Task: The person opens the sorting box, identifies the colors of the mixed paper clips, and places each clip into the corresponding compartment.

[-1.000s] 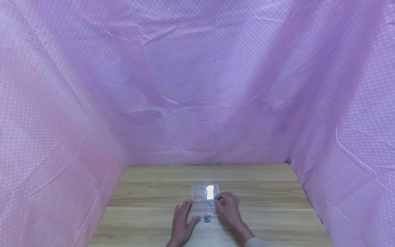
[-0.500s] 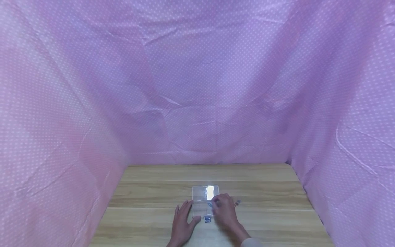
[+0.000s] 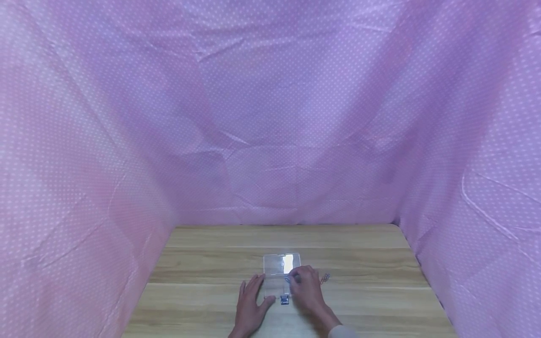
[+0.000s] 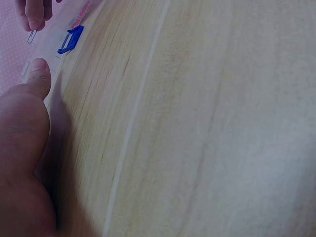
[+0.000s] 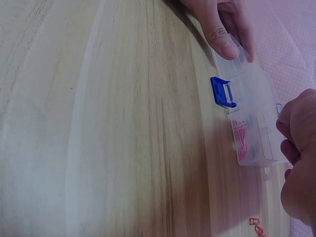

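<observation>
A clear plastic box (image 5: 252,94) with compartments stands on the table, its transparent lid (image 3: 272,264) folded back and a blue latch (image 5: 223,92) at its front. My left hand (image 3: 249,307) holds the box's left end, thumb at the front edge and fingertips along the side. Over the right part of the box, my right hand (image 3: 307,287) pinches a silver-looking paper clip (image 4: 32,36) between thumb and fingers. Pink paper clips (image 5: 240,136) lie in the right front compartment. Bluish clips (image 3: 287,279) show near the right fingertips, partly covered by that hand.
A few loose paper clips (image 3: 324,279), orange-red in the right wrist view, lie on the wooden table (image 3: 203,263) to the right of the box. Pink dotted cloth (image 3: 279,188) hangs around the table's back and sides.
My right hand has shifted slightly left and toward me over the box, uncovering the loose clips on the table at right. The left hand and the box stay nearly still.
</observation>
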`<act>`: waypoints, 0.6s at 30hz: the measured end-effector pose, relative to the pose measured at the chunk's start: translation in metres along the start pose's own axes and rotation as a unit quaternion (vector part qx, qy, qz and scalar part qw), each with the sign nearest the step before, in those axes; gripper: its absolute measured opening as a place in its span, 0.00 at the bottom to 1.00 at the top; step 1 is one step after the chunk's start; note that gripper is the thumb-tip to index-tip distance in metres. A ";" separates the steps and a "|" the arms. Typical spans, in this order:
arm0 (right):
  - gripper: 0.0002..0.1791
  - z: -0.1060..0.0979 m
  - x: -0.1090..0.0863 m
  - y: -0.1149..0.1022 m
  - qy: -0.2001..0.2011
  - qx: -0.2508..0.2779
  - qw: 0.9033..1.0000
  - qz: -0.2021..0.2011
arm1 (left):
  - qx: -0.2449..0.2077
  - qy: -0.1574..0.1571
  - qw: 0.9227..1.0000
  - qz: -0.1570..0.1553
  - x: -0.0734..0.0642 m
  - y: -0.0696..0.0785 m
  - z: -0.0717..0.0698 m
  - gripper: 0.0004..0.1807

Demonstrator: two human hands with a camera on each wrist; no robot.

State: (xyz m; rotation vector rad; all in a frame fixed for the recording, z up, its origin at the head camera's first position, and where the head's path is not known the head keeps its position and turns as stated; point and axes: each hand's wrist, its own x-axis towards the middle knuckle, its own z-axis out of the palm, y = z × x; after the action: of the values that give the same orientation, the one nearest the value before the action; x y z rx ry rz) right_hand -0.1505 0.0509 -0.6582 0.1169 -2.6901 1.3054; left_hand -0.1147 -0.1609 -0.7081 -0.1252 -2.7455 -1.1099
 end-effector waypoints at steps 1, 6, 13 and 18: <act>0.04 0.000 0.000 0.000 -0.001 -0.001 1.000 -0.002 | 0.002 0.001 1.000 0.001 0.000 0.000 0.001 0.41; 0.06 -0.002 0.001 0.001 -0.007 0.000 1.000 -0.013 | 0.003 0.013 1.000 0.016 0.001 0.000 0.002 0.41; 0.14 -0.002 -0.004 0.004 -0.004 -0.006 0.999 -0.036 | -0.002 -0.008 1.000 0.001 0.000 0.001 0.000 0.41; 0.26 -0.004 -0.008 0.003 -0.033 -0.009 0.999 -0.040 | 0.006 -0.033 0.999 -0.031 -0.001 -0.002 -0.001 0.41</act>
State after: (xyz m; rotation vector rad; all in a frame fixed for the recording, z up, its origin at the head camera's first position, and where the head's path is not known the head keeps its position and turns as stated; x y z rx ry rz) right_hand -0.1421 0.0565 -0.6594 0.2677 -2.7196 1.2754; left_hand -0.1134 -0.1628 -0.7086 -0.0761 -2.8329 -1.1230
